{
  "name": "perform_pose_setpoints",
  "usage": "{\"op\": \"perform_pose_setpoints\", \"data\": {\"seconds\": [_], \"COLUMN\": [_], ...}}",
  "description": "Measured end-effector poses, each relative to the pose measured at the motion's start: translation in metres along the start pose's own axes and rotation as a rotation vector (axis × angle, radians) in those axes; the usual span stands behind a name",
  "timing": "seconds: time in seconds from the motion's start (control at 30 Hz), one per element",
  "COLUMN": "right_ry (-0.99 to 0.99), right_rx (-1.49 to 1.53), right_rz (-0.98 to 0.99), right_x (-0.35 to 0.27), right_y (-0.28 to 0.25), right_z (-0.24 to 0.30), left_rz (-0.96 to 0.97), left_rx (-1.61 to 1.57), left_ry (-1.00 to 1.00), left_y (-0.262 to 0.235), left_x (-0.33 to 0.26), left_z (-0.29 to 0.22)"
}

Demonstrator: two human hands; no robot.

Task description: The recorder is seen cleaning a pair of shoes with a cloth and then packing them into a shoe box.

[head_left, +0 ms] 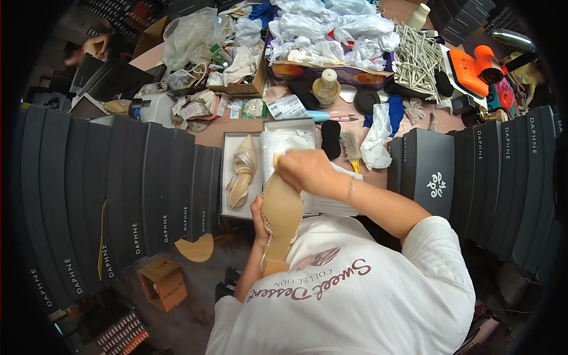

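The person held a beige heeled shoe (280, 220) sole-up in front of their chest, just near the edge of the desk (236, 127). The left hand (258, 220) was wrapped round the shoe's side from below, its grip closed on the shoe about midway along the sole, with the block heel pointing down toward the white shirt (355, 296). The right hand (307, 171) lay over the toe end of the shoe, fingers curled down; it touched the toe, but whether its grip was clamped on the shoe or on something small at the tip could not be told.

Just beyond the hands stood an open white shoe box (228, 177) on the desk. The matching beige shoe (242, 171) lay in the left half of the box, and white tissue paper (284, 145) filled the right half, partly behind the right hand.

To the right of the box lay a black oval pad (331, 139), a small brush (351, 148) beside it, and a crumpled white cloth (377, 139). Rows of black shoe boxes (118, 189) stood on edge at the left, and more black boxes (497, 171) stood at the right. Farther back sat a carton filled with white wrapping (331, 29), a heap of pale sticks (414, 56), and an orange tool (473, 68). A brown cardboard piece (163, 284) lay on the floor at lower left.
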State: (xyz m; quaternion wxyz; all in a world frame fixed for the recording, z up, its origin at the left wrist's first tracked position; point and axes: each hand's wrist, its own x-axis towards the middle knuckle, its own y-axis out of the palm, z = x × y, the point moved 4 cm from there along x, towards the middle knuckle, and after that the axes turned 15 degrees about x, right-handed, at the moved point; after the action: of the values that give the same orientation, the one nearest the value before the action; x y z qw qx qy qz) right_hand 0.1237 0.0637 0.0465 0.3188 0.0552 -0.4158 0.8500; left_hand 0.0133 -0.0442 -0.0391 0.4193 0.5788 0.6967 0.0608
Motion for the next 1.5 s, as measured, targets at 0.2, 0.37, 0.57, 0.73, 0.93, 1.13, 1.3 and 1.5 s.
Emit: {"op": "perform_pose_setpoints", "data": {"seconds": [0.2, 0.37, 0.57, 0.73, 0.93, 1.13, 1.3, 1.5], "right_ry": [-0.242, -0.111, 0.235, 0.18, -0.179, -0.047, 0.057, -0.189], "right_rx": [0.16, 0.139, 0.359, 0.646, 0.462, 0.508, 0.332, 0.395], "right_rz": [0.016, -0.047, -0.223, -0.049, 0.2, 0.087, 0.036, 0.082], "right_x": [-0.005, 0.007, 0.03, 0.004, -0.003, -0.01, 0.018, -0.001], "right_y": [0.02, 0.028, -0.004, 0.001, 0.05, 0.045, 0.057, 0.061], "right_z": [0.046, 0.028, -0.057, 0.019, 0.078, 0.073, 0.041, 0.074], "left_rz": [-0.2, -0.208, 0.031, 0.098, -0.033, -0.046, -0.175, -0.156], "left_rx": [0.063, 0.147, -0.095, -0.104, -0.178, -0.14, -0.136, -0.033], "left_ry": [0.066, 0.112, 0.126, 0.191, 0.267, 0.299, 0.288, 0.262], "left_y": [0.002, -0.006, 0.009, -0.018, -0.035, -0.043, -0.03, -0.024], "left_x": [-0.004, -0.003, 0.041, 0.064, 0.061, 0.056, 0.056, 0.058], "left_z": [-0.014, -0.015, -0.045, -0.064, -0.062, -0.077, -0.078, -0.087]}}
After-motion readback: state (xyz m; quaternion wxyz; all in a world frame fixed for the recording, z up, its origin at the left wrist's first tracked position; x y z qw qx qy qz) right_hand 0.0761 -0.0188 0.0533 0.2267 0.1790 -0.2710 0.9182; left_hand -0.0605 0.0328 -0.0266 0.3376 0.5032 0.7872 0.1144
